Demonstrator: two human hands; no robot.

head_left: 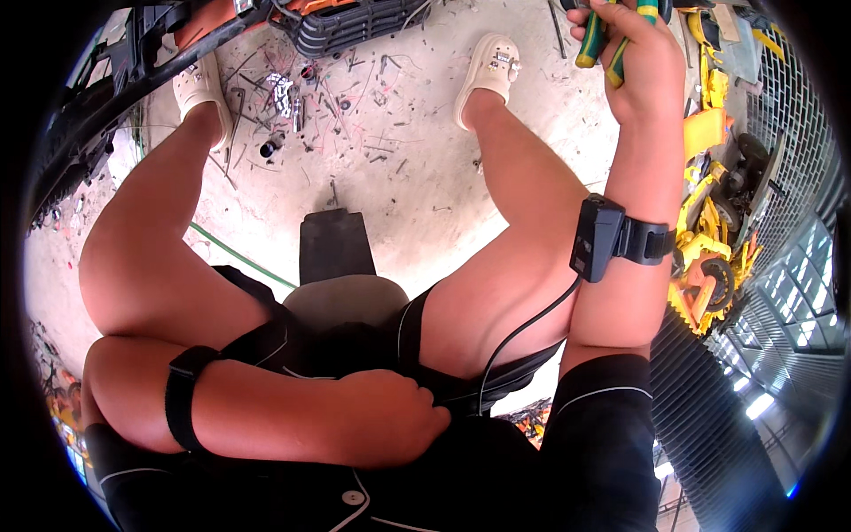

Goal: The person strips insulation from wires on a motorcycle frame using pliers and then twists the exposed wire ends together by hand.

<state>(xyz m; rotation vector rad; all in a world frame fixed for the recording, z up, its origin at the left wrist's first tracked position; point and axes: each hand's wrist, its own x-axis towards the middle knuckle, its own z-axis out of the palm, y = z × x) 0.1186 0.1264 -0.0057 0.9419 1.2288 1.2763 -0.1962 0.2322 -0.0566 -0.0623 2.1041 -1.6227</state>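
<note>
My right hand (640, 55), raised at the top right, is closed round a pair of pliers with green and yellow handles (589, 49). The handle ends point down toward my wrist, and the tool's jaws do not show. Low in the middle, my left hand (399, 418) is curled into a fist against my black clothing. Its palm side faces my body, so anything inside the fingers is hidden. A black strap (183, 399) circles the left forearm. On the right forearm sits a black strapped device (598, 238) with a cable.
A black plastic grille-like part (350, 28) and a dark frame (168, 75) lie ahead and to the left. Wire scraps and small debris (372, 115) litter the concrete floor. Yellow machine parts (705, 213) are heaped at right beside a mesh panel (798, 115). A green hose (239, 253) runs behind my leg.
</note>
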